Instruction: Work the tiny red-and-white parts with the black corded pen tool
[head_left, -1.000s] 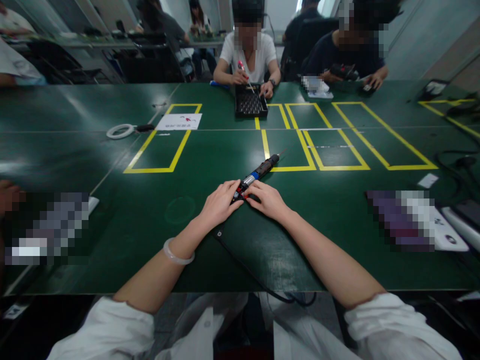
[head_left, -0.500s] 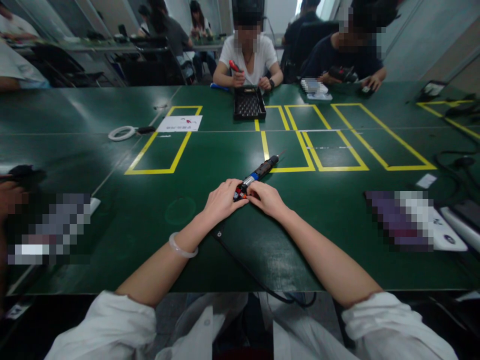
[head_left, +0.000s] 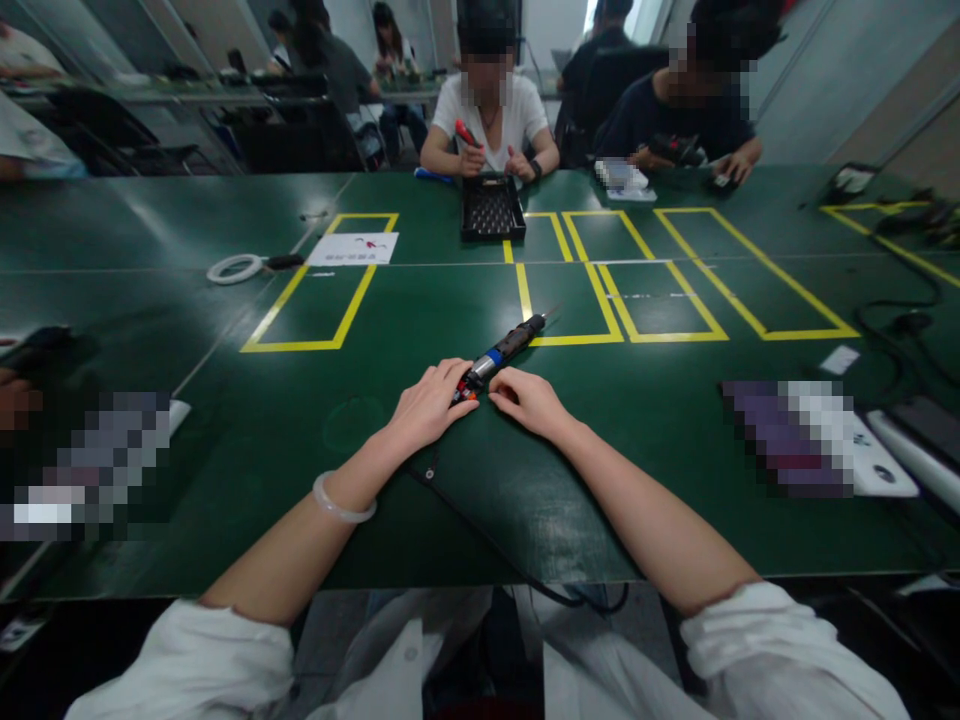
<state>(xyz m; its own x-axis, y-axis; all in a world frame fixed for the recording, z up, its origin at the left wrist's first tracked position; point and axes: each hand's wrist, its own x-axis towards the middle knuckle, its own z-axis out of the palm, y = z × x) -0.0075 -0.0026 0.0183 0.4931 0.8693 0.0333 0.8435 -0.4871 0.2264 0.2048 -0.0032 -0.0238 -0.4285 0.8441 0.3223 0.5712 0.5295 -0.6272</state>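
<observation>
An electric screwdriver [head_left: 499,352] with a black front, a silver and blue middle and a thin bit lies slanted on the green table, its tip pointing away to the right. My left hand [head_left: 431,405] is closed around its rear end, where small red and orange parts show by the thumb. My right hand [head_left: 531,400] rests just right of that end, slightly apart from it, with fingers curled and pinched. Whatever those fingertips hold, if anything, is hidden. A black cable [head_left: 487,535] runs from under my left wrist toward the table's near edge.
Yellow tape outlines [head_left: 341,325] mark the green table [head_left: 360,520]. A white printed sheet [head_left: 356,248] and a white cable coil [head_left: 236,268] lie left. Opposite, a person holds a red tool [head_left: 465,132] over a black tray [head_left: 493,225]. Blurred-out packages lie at both sides.
My hands have drawn slightly apart; the right fingers have come away from the screwdriver's rear end. The left hand and screwdriver appear a little further left.
</observation>
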